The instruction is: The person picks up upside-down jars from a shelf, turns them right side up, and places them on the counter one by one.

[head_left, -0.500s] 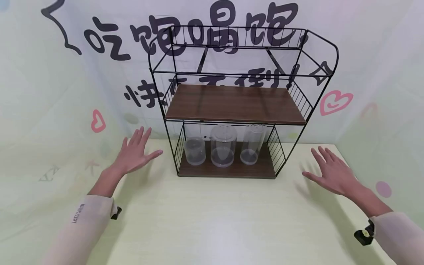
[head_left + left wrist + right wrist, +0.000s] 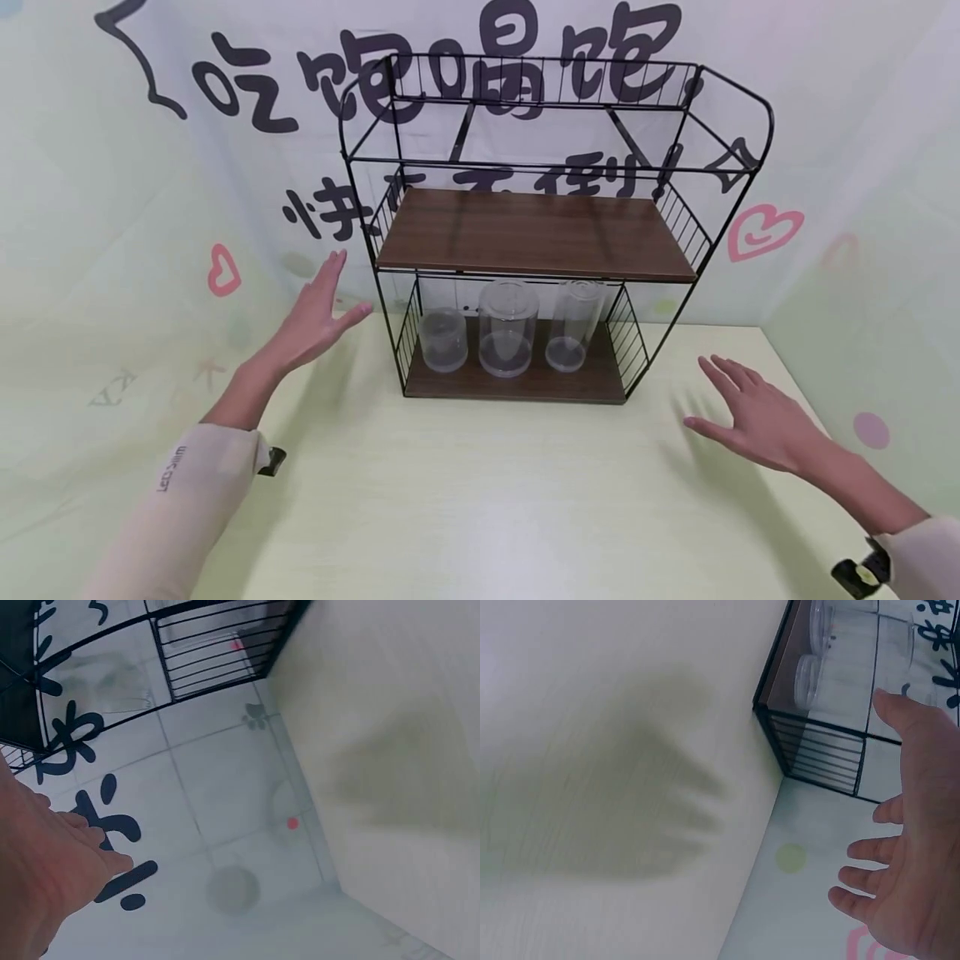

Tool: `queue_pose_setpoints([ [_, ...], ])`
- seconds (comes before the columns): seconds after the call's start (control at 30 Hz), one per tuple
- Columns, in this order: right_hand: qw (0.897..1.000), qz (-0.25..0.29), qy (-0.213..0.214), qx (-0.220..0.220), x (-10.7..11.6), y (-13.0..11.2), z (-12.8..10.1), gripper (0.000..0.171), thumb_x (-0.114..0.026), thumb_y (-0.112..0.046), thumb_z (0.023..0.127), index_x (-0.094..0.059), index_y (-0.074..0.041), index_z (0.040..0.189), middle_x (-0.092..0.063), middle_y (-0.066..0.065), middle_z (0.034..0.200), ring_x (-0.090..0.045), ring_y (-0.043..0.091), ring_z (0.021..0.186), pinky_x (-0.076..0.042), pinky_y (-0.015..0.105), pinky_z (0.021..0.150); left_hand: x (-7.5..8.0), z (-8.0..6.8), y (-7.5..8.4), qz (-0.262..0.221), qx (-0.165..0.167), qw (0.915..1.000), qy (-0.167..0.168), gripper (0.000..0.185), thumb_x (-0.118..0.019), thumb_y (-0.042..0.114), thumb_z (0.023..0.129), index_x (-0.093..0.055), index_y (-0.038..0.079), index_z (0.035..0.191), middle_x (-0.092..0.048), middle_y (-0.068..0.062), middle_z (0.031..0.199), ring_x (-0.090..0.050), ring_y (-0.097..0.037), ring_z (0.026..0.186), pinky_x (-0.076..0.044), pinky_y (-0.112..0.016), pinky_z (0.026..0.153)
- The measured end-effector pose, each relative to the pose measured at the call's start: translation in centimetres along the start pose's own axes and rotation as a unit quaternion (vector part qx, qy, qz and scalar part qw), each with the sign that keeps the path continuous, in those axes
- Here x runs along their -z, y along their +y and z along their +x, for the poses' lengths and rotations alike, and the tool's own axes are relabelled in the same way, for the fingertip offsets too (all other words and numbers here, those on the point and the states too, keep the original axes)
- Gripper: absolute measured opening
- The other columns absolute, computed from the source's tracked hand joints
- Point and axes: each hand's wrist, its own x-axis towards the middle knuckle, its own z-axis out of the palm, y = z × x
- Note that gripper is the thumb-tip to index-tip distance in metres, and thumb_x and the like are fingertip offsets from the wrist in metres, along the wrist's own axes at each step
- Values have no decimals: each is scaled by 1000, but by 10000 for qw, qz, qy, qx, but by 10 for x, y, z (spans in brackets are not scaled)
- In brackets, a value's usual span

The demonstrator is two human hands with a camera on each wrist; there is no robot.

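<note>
Beside the rack [image 2: 540, 233], your left hand [image 2: 315, 321] has risen toward its left frame, fingers spread wide and empty. Your right hand [image 2: 757, 412] has dropped back over the bench [image 2: 480, 500], also wide, holding nothing; the three clear cups [image 2: 507, 327] sit untouched.

This looks like a staged recording booth, not a lived-in room. A pale yellow-green smooth desk [image 2: 480, 500] is closed in behind and on both sides by a white printed fabric backdrop [image 2: 112, 208] with large black Chinese characters and pink hearts. At the back of the desk stands a black wire rack with brown wooden shelves [image 2: 536, 235]. On its lower shelf, three clear plastic cylindrical containers [image 2: 507, 328] stand in a row.
</note>
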Motion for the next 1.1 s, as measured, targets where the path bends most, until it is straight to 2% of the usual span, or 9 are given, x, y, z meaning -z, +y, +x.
queue_pose_setpoints([
  [0.23, 9987, 262, -416, -132, 16, -26, -11, 93, -74, -60, 93, -43, -3, 160, -51, 27, 153, -52, 51, 134, -53, 70, 91, 7, 8, 26, -1017, -148, 9946, 177, 99, -59, 61, 102, 5, 32, 171, 3, 4, 179, -1, -29, 164, -6, -67, 129],
  [0.43, 9973, 581, -440, 56, 26, -54, -14, 90, -74, -59, 93, -44, -7, 160, -55, 23, 151, -57, 47, 132, -53, 67, 96, 15, 16, 49, -1322, -226, 9904, 327, 98, -57, 66, 99, 4, 38, 170, 1, 6, 178, -4, -34, 164, -6, -74, 125],
  [0.57, 9967, 722, -288, 248, 26, -71, -8, 90, -76, -57, 93, -43, -8, 161, -54, 22, 153, -56, 44, 134, -52, 65, 101, 18, 22, 61, -1518, -241, 9872, 419, 99, -59, 64, 99, 2, 36, 171, -2, 6, 178, -5, -26, 164, -6, -70, 127],
  [0.73, 9951, 900, -191, 373, 24, -88, 8, 94, -76, -55, 94, -36, -10, 165, -48, 22, 158, -50, 44, 141, -48, 65, 107, 18, 32, 70, -1886, -414, 9797, 532, 100, -66, 58, 97, -3, 36, 171, -5, 5, 178, -6, -17, 164, -8, -52, 133],
  [0.83, 9940, 995, -151, 421, 18, -96, 22, 98, -75, -56, 95, -29, -10, 168, -42, 21, 163, -45, 43, 146, -45, 64, 112, 17, 38, 74, -2018, -542, 9763, 562, 101, -70, 53, 97, -5, 32, 172, -7, 5, 179, -6, -14, 163, -9, -43, 134],
  [0.93, 9929, 1101, -98, 446, 13, -102, 41, 102, -74, -57, 95, -23, -8, 169, -34, 21, 169, -38, 43, 152, -40, 63, 117, 16, 41, 76, -2065, -572, 9751, 573, 103, -73, 49, 96, -6, 28, 172, -8, 6, 178, -7, -11, 163, -11, -41, 133],
  [1.1, 9914, 1280, 86, 259, 5, -109, 75, 105, -73, -54, 97, -17, 0, 168, -23, 24, 172, -26, 45, 157, -32, 63, 123, 16, 43, 79, -2181, -558, 9727, 570, 104, -73, 44, 96, -5, 27, 172, -7, 4, 179, -7, -11, 163, -12, -49, 133],
])
